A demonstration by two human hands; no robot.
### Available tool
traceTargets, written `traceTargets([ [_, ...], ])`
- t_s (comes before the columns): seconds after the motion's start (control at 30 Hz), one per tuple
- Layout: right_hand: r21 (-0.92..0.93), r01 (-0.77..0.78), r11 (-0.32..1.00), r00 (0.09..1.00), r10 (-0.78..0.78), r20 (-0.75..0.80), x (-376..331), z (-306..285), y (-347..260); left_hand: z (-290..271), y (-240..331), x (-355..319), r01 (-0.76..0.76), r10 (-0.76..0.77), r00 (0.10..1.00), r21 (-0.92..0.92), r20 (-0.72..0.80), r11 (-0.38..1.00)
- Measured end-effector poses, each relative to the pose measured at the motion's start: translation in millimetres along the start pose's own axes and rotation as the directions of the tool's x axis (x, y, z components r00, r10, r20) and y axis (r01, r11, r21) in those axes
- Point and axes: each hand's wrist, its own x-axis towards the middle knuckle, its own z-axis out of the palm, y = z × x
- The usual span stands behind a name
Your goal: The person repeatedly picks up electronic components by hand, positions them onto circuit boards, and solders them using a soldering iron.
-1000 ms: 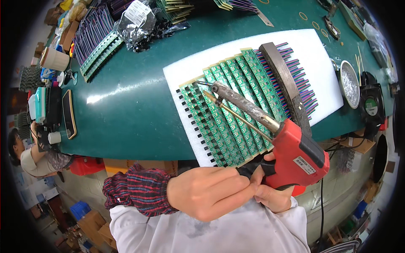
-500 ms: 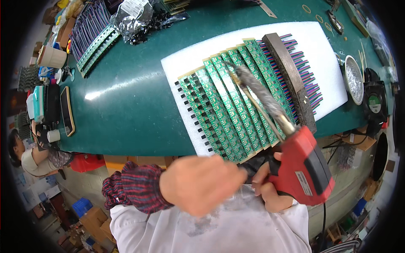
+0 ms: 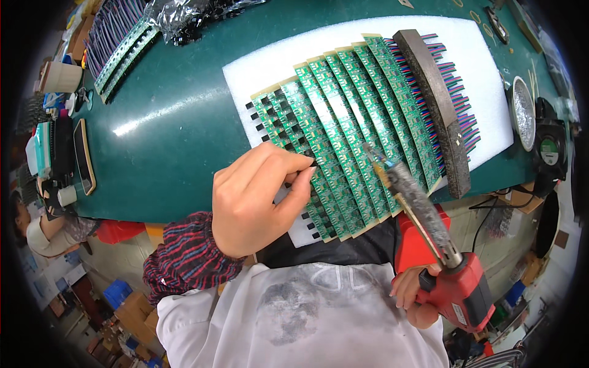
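Thumb and forefinger of my left hand [image 3: 254, 199] are pinched on a small black component [image 3: 315, 164], mostly hidden by the fingertips. It is over a fanned row of green circuit boards [image 3: 353, 122]. Several small black components [image 3: 257, 127] line the leftmost boards. My right hand [image 3: 412, 297] is wrapped round the grip of a red soldering gun [image 3: 469, 297]. The gun's long barrel slants up to the left, and its tip is over the middle boards. White foam [image 3: 485, 80] lies under the boards.
A dark metal bar [image 3: 432, 101] rests across the coloured wires on the right. Beyond the foam are a foil-lined bowl [image 3: 523, 113] and a black fan [image 3: 548, 147]. A phone [image 3: 84, 156] and a wired board bundle [image 3: 126, 58] lie left. Another person [image 3: 55, 230] sits far left.
My left hand has risen from beside my body to the left boards and now pinches a component. The soldering gun has moved down and right, its tip lower over the boards. The view has shifted slightly.
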Motion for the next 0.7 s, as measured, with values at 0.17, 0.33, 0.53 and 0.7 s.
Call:
traceTargets([
  [0.17, -0.120, -0.074, 0.990, 0.978, 0.049, -0.200, -13.3, 17.2, -3.7, -1.4, -1.0, -0.6, 0.008, -0.008, 1.000, -0.012, 0.007, 1.000],
  [0.33, -0.102, -0.275, 0.956, 0.928, 0.236, -0.289, -10.1, 22.6, -4.4, -1.6, -1.4, 0.1, 0.000, 0.000, 1.000, -0.011, 0.016, 1.000],
  [0.53, -0.055, -0.467, 0.883, 0.869, 0.446, -0.215, 3.9, 19.3, -16.8, -1.6, -1.3, 1.1, 0.001, -0.001, 1.000, -0.007, 0.026, 1.000],
  [0.7, -0.298, -0.206, 0.932, 0.965, 0.143, -0.220, -21.4, 15.0, 7.0, -2.3, -1.2, 1.2, 0.019, -0.018, 0.999, -0.016, 0.050, 1.000],
])
